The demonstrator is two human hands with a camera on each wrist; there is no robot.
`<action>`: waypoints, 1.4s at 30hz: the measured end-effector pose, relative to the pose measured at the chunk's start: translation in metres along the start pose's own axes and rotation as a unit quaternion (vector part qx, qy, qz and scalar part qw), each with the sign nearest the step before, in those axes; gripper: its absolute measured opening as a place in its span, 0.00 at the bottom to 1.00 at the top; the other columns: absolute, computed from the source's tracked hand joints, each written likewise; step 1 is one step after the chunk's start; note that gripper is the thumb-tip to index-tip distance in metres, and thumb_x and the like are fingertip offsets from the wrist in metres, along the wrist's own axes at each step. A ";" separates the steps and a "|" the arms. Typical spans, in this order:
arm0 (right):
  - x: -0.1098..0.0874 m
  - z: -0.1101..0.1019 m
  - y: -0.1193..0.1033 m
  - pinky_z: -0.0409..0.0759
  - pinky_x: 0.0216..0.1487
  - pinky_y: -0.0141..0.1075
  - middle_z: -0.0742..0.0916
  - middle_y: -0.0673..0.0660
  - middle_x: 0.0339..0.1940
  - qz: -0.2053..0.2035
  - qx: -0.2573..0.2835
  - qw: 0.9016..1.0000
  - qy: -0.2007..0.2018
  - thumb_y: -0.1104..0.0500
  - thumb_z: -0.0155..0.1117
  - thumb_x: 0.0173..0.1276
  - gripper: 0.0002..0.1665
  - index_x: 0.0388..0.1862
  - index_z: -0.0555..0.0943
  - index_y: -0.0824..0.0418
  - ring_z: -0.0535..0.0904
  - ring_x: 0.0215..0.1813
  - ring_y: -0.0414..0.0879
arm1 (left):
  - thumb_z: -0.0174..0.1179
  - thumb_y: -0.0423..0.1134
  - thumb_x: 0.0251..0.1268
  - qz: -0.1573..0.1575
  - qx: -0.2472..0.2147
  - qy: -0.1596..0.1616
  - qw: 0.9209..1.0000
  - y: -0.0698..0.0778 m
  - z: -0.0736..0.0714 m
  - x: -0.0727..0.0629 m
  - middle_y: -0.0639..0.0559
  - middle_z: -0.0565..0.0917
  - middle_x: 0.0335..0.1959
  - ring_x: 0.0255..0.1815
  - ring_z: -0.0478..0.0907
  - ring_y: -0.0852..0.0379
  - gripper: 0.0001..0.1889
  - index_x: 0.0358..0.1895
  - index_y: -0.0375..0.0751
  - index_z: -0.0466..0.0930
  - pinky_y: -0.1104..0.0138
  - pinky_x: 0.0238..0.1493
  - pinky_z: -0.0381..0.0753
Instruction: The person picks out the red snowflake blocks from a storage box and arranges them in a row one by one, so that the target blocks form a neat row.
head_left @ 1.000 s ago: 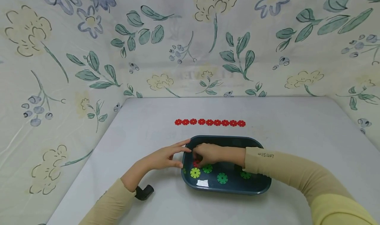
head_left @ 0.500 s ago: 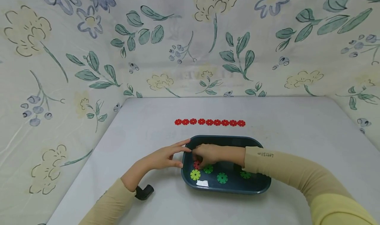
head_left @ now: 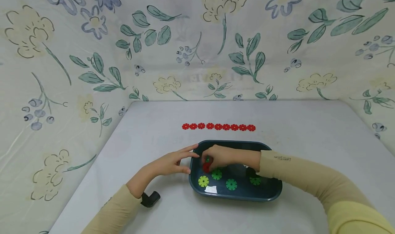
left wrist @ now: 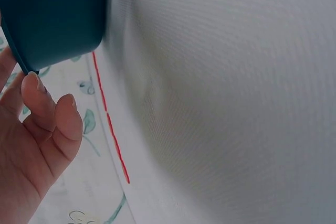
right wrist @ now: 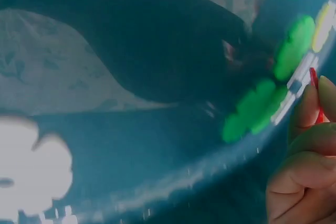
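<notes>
In the head view, my right hand (head_left: 218,156) is inside the dark blue tray (head_left: 247,197) near its left end. Thumb and fingertips pinch a red flower-shaped disc (head_left: 206,167), its thin edge showing in the right wrist view. My left hand (head_left: 170,163) rests at the tray's left rim with fingers extended; the left wrist view has its fingertips by the lip. A yellow-green disc (head_left: 203,181) and green discs (head_left: 231,184) lie in the tray near the right hand. The right wrist view also shows a white disc (right wrist: 34,169) and clustered green discs (right wrist: 254,109).
Beyond the tray, several red discs form a straight row (head_left: 218,127) on the white table (head_left: 148,124). A flower-patterned cloth (head_left: 197,45) hangs behind and at the sides. A black device (head_left: 150,199) sits at the left wrist.
My right hand has lifted slightly and shifted a little right with the red disc, which now shows more plainly between the fingers. The left hand and tray stay put.
</notes>
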State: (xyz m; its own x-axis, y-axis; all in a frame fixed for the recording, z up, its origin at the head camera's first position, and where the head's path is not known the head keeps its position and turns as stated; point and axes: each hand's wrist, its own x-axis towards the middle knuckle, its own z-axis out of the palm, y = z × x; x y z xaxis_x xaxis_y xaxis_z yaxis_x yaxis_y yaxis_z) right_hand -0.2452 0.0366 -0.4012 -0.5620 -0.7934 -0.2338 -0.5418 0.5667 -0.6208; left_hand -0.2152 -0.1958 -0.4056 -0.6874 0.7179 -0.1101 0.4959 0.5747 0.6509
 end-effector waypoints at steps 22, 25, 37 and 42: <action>-0.048 -0.066 0.001 0.77 0.26 0.32 0.82 0.52 0.28 0.066 0.052 0.993 0.089 0.61 0.67 0.56 0.17 0.46 0.78 0.58 0.74 0.25 0.44 | 0.61 0.49 0.56 -0.001 -0.003 0.001 1.000 0.002 -0.001 0.000 0.52 0.51 0.73 0.62 0.62 0.53 0.30 0.62 0.46 0.68 0.71 0.35 0.75; -0.055 -0.073 0.006 0.76 0.26 0.32 0.82 0.52 0.27 0.068 0.056 0.990 0.107 0.62 0.66 0.56 0.17 0.47 0.78 0.59 0.74 0.25 0.44 | 0.61 0.48 0.56 -0.001 -0.003 0.002 1.000 0.002 0.000 0.000 0.52 0.51 0.73 0.63 0.61 0.53 0.29 0.62 0.46 0.68 0.71 0.35 0.75; -0.086 -0.098 0.043 0.73 0.25 0.34 0.81 0.54 0.26 0.110 0.089 0.974 0.175 0.61 0.64 0.59 0.18 0.49 0.76 0.61 0.70 0.23 0.46 | 0.62 0.48 0.56 -0.001 -0.001 0.006 1.000 0.003 0.001 -0.001 0.52 0.51 0.73 0.61 0.63 0.53 0.29 0.62 0.46 0.68 0.72 0.34 0.75; -0.098 -0.106 0.059 0.69 0.24 0.32 0.80 0.56 0.26 0.127 0.116 0.965 0.197 0.59 0.63 0.60 0.20 0.51 0.75 0.61 0.68 0.21 0.46 | 0.62 0.48 0.56 -0.005 -0.002 0.006 1.000 0.004 0.000 -0.001 0.52 0.51 0.73 0.61 0.64 0.53 0.30 0.62 0.46 0.68 0.72 0.34 0.75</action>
State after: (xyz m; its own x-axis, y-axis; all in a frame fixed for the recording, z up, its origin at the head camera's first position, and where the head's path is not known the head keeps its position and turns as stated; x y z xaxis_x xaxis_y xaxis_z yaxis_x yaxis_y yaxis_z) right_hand -0.2882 0.1712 -0.3354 -0.8773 -0.4631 -0.1260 -0.2262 0.6306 -0.7424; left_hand -0.2122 -0.1936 -0.4030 -0.6987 0.7072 -0.1079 0.4864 0.5802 0.6534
